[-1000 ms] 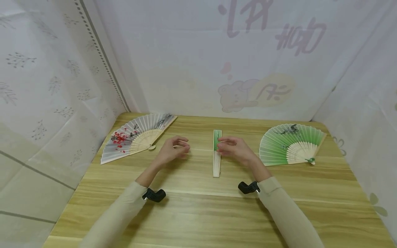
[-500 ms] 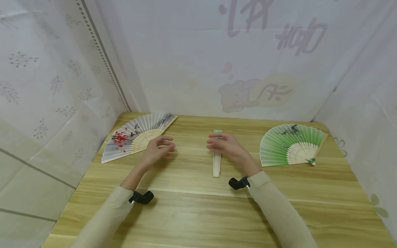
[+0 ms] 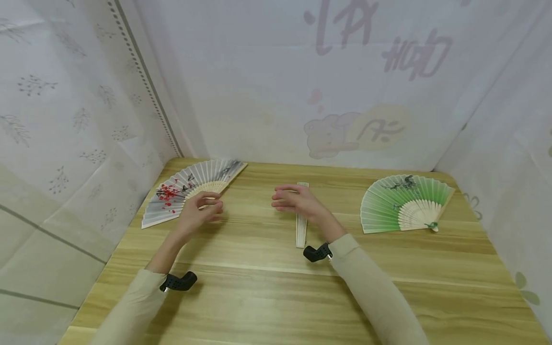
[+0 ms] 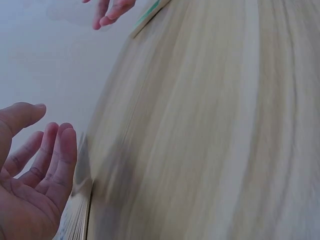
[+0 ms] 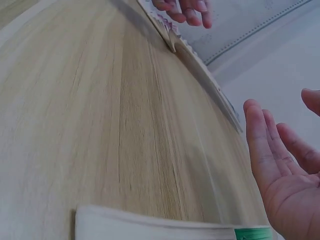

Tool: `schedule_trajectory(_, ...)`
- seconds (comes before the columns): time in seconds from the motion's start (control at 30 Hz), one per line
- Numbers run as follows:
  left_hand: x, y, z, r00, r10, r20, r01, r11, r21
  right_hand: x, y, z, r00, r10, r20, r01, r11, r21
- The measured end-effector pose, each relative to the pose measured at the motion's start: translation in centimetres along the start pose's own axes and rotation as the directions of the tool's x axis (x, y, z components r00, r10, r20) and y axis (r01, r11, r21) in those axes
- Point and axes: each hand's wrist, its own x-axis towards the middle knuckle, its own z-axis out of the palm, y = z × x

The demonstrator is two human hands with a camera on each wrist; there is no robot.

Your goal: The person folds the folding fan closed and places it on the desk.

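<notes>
My left hand [image 3: 199, 213] hovers over the lower part of a spread folding fan [image 3: 200, 172], grey and white with red blossoms, and hides its pivot end. Loosely bent fingers with nothing between them show in the left wrist view. A folded fan [image 3: 301, 232], pale ribs with a green end, lies lengthwise at mid-table. Above it my right hand [image 3: 302, 201] hangs in the air, covering most of its green part. In the right wrist view that palm [image 5: 295, 200] is bare, its fingers relaxed and apart from the folded fan [image 5: 155, 225].
A spread green folding fan [image 3: 379, 203] lies at the right side of the wooden table [image 3: 267, 297]. Patterned cloth [image 3: 258, 86] hangs behind the table and along both sides. A black camera mount [image 3: 317, 252] sits on each wrist.
Both hands have moved left. The left one has gone from beside the blossom fan to over it; the right one has crossed above the folded fan. All the fans stay in place.
</notes>
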Motion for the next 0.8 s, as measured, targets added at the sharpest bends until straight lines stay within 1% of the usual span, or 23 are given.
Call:
schedule_trajectory(0.2,-1.4,-0.4,-2.1,1.000,-0.017,-0.025,0.017,0.999,0.030,0.9,0.1,1.3,1.000,0.016,0.011,-0.016,0.999,0.030)
schedule_trajectory(0.3,-2.4,-0.7,-3.4,0.999,-0.024,-0.045,0.025,0.999,0.042,1.6,0.5,2.3,1.000,0.018,0.021,-0.019,0.999,0.046)
schedule_trajectory(0.4,-3.3,-1.2,-4.7,0.998,-0.027,-0.059,0.031,0.998,0.063,2.3,0.8,3.1,1.000,0.026,0.014,-0.027,0.998,0.056)
schedule_trajectory(0.53,-4.4,-1.7,-6.2,0.997,-0.017,-0.076,0.027,0.991,0.131,3.1,1.1,4.0,0.999,0.042,0.021,-0.043,0.998,0.051)
schedule_trajectory(0.67,-5.3,-2.0,-7.6,0.994,-0.016,-0.106,0.038,0.978,0.204,3.7,1.4,4.9,0.998,0.057,0.033,-0.058,0.997,0.045)
schedule_trajectory(0.8,-6.1,-2.5,-9.1,0.991,-0.005,-0.131,0.041,0.963,0.268,4.4,1.7,5.7,0.997,0.074,0.006,-0.075,0.996,0.042)
